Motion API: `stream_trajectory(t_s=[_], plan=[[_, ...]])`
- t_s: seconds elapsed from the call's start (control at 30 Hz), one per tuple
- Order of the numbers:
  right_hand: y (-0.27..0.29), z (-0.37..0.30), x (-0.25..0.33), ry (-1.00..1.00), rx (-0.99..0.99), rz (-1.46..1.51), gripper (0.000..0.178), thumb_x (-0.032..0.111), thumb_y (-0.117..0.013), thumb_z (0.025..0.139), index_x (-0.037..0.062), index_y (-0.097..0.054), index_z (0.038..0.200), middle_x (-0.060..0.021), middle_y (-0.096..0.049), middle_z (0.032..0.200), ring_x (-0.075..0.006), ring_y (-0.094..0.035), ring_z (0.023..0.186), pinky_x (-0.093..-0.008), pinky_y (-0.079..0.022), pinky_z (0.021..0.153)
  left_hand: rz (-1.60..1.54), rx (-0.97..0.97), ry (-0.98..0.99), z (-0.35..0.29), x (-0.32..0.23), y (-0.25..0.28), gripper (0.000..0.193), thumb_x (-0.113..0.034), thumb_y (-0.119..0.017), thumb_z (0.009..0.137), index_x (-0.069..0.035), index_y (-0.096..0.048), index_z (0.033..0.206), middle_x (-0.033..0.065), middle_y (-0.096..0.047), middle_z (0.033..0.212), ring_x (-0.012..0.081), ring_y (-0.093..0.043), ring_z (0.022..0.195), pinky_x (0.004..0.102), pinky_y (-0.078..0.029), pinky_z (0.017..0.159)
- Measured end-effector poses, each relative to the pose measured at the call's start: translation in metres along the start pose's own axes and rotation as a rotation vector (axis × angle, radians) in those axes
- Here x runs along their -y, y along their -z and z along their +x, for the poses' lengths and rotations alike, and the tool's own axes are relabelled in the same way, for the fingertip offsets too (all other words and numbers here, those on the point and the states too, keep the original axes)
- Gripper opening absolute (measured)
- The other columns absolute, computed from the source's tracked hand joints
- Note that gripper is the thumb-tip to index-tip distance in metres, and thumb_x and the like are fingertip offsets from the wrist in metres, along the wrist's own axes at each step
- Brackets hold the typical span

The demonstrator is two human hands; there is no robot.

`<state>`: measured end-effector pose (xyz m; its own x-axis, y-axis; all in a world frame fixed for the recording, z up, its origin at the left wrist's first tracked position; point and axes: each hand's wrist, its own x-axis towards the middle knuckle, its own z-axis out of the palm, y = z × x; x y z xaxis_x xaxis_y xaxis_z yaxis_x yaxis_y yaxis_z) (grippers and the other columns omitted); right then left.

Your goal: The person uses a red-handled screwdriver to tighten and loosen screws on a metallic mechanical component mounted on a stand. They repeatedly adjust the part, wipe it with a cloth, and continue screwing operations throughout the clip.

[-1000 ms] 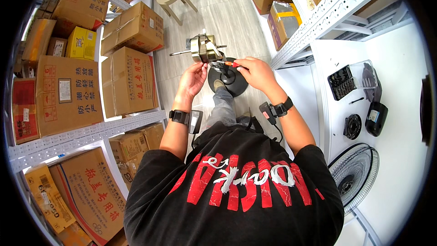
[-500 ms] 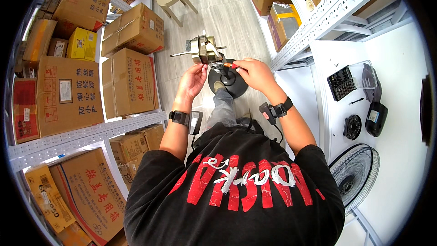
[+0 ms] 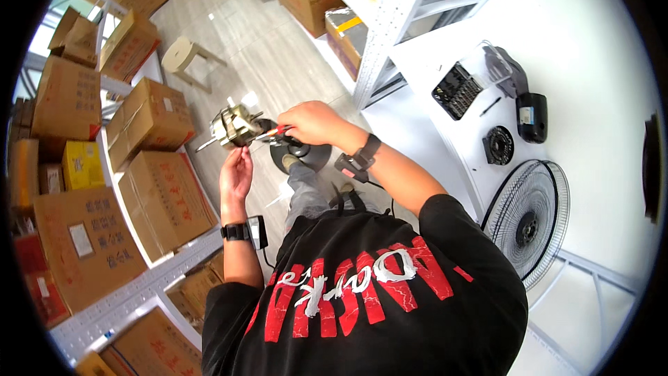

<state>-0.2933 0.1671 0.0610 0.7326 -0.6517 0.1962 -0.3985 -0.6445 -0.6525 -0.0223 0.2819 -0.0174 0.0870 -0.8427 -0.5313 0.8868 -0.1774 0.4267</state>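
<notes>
A bare fan motor (image 3: 235, 126) with a metal shaft sticking out to the left stands on a black round fan base (image 3: 306, 157) on the floor. My right hand (image 3: 314, 122) grips a red-handled tool (image 3: 277, 132) whose tip points at the motor. My left hand (image 3: 235, 174) is just below the motor, fingertips raised toward its underside; whether they touch it is unclear. Both wrists wear black bands with small devices.
Cardboard boxes (image 3: 163, 198) fill metal shelving on the left. A small stool (image 3: 182, 56) stands on the tiled floor beyond. On the white table at right lie a wire fan grille (image 3: 529, 216), a black round part (image 3: 498, 145), a black box (image 3: 531, 117) and a bit case (image 3: 456, 89).
The view has swung, so the motor and my hands now sit further left and lower in the picture. My right hand still holds the tool at the motor; my left hand stays beneath it.
</notes>
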Motion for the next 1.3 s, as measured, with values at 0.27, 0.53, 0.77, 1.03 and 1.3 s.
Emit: stream_trajectory(t_s=[0.27, 0.53, 0.77, 1.03, 1.3], plan=[[-0.003, -0.002, -0.004, -0.033, -0.025, 0.011, 0.014, 0.024, -0.072, 0.080, 0.0127, -0.067, 0.087, -0.0083, -0.067, 0.086, -0.0327, -0.065, 0.084, -0.0451, -0.050, 0.073, 0.081, -0.025, -0.046, -0.002, 0.001, -0.007, 0.009, 0.000, -0.054, 0.097, 0.004, -0.059, 0.103, 0.0126, -0.067, 0.101, 0.0185, -0.066, 0.093, 0.0238, -0.058, 0.082], [-0.002, 0.001, 0.000, -0.098, 0.051, 0.045, 0.014, 0.022, -0.071, 0.081, 0.0112, -0.065, 0.088, -0.0114, -0.066, 0.081, -0.0360, -0.064, 0.081, -0.0470, -0.048, 0.069, 0.134, -0.019, -0.068, -0.006, 0.001, -0.012, 0.006, 0.000, -0.055, 0.097, 0.003, -0.059, 0.101, 0.0111, -0.066, 0.101, 0.0174, -0.066, 0.092, 0.0235, -0.057, 0.084], [-0.012, -0.002, -0.006, -0.105, 0.016, 0.042, 0.014, 0.023, -0.069, 0.083, 0.0107, -0.066, 0.088, -0.0116, -0.066, 0.085, -0.0358, -0.065, 0.083, -0.0473, -0.049, 0.070, 0.134, -0.020, -0.086, -0.006, 0.006, -0.016, 0.005, 0.000, -0.057, 0.096, 0.003, -0.059, 0.099, 0.0104, -0.066, 0.100, 0.0178, -0.066, 0.092, 0.0234, -0.057, 0.085], [-0.009, 0.007, -0.002, -0.049, -0.046, -0.016, 0.013, 0.021, -0.067, 0.080, 0.0088, -0.065, 0.085, -0.0116, -0.066, 0.084, -0.0355, -0.064, 0.083, -0.0472, -0.050, 0.072, 0.110, -0.020, -0.088, -0.009, 0.005, -0.018, 0.005, 0.001, -0.057, 0.095, 0.003, -0.060, 0.098, 0.0109, -0.066, 0.099, 0.0184, -0.066, 0.092, 0.0230, -0.057, 0.083], [-0.010, 0.007, -0.004, 0.031, 0.000, -0.009, 0.017, 0.024, -0.067, 0.083, 0.0088, -0.065, 0.091, -0.0109, -0.066, 0.089, -0.0334, -0.064, 0.087, -0.0445, -0.051, 0.074, 0.185, -0.038, -0.207, -0.011, 0.016, -0.024, 0.004, 0.001, -0.060, 0.093, 0.003, -0.061, 0.097, 0.0116, -0.066, 0.094, 0.0199, -0.066, 0.091, 0.0232, -0.056, 0.081]])
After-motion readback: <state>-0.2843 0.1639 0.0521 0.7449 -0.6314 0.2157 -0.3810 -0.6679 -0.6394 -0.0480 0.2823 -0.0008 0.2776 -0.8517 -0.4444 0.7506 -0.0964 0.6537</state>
